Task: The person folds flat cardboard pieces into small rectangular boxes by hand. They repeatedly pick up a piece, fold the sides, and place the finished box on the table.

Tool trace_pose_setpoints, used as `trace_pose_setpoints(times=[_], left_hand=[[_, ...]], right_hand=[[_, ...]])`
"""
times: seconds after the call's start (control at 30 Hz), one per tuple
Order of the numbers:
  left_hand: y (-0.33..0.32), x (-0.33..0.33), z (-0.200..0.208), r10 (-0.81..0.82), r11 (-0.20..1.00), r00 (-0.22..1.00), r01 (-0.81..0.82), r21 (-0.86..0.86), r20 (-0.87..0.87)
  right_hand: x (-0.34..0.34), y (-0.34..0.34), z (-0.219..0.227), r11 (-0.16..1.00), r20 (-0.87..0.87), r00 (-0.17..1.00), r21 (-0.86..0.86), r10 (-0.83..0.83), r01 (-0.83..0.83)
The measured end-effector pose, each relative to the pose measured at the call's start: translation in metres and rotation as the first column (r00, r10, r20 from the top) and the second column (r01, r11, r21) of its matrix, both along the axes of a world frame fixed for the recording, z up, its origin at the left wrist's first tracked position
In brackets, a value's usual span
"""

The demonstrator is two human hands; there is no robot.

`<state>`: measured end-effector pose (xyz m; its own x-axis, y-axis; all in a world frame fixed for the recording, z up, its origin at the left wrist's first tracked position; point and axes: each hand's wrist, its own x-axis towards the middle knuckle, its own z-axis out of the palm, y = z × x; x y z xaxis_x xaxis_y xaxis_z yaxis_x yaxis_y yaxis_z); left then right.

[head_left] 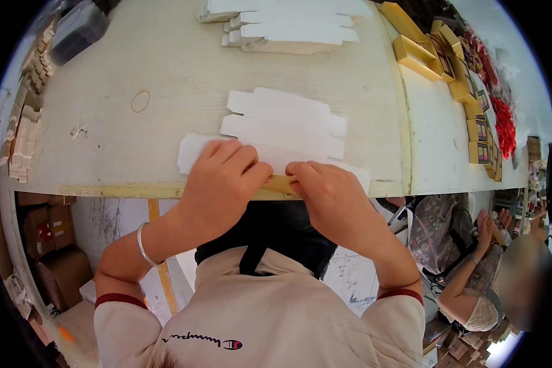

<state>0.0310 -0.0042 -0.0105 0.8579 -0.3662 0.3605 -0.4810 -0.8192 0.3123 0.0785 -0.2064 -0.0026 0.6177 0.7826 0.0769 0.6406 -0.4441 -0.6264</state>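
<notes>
A flat white carton blank (pixel 282 116) with cut tabs lies at the table's near edge, right in front of me. Along its near side a gold strip (pixel 281 184) shows between my hands, apparently the blank's outer face turned up. My left hand (pixel 224 168) has its fingers curled and pinches the blank at the left of that strip. On the right end, my right hand (pixel 331 190) is closed too, with thumb and fingers on the same edge. The fingers partly cover the fold, and side flaps stick out beyond both hands.
A stack of white blanks (pixel 294 38) lies at the far side. Gold boxes (pixel 414 58) line the right, beside red material (pixel 504 126). A rubber band (pixel 140 101) lies left; more stacked blanks (pixel 27 135) and a dark bin (pixel 78 30) are beyond. Another person's hands (pixel 486 228) are at right.
</notes>
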Motion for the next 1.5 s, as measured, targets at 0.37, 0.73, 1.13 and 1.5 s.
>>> trace_pose_setpoints(times=[0.37, 0.73, 1.13, 1.5], left_hand=[[0.015, 0.004, 0.021, 0.139, 0.967, 0.930, -0.201, -0.154, -0.341], [0.013, 0.065, 0.020, -0.184, 0.983, 0.955, 0.178, -0.046, -0.231], [0.017, 0.063, 0.009, -0.183, 0.983, 0.983, 0.183, -0.007, -0.010], [0.022, -0.017, 0.004, -0.121, 0.992, 0.992, 0.121, 0.034, -0.024]], right_hand=[[-0.038, 0.005, -0.009, 0.912, 0.005, 0.998, 0.406, 0.063, -0.060], [-0.011, -0.004, -0.014, 0.971, 0.270, 0.960, 0.241, -0.073, 0.006], [-0.011, 0.005, -0.025, 0.994, 0.603, 0.796, 0.046, 0.051, -0.098], [-0.010, 0.008, -0.005, 0.988, 0.273, 0.960, 0.123, 0.058, -0.095]])
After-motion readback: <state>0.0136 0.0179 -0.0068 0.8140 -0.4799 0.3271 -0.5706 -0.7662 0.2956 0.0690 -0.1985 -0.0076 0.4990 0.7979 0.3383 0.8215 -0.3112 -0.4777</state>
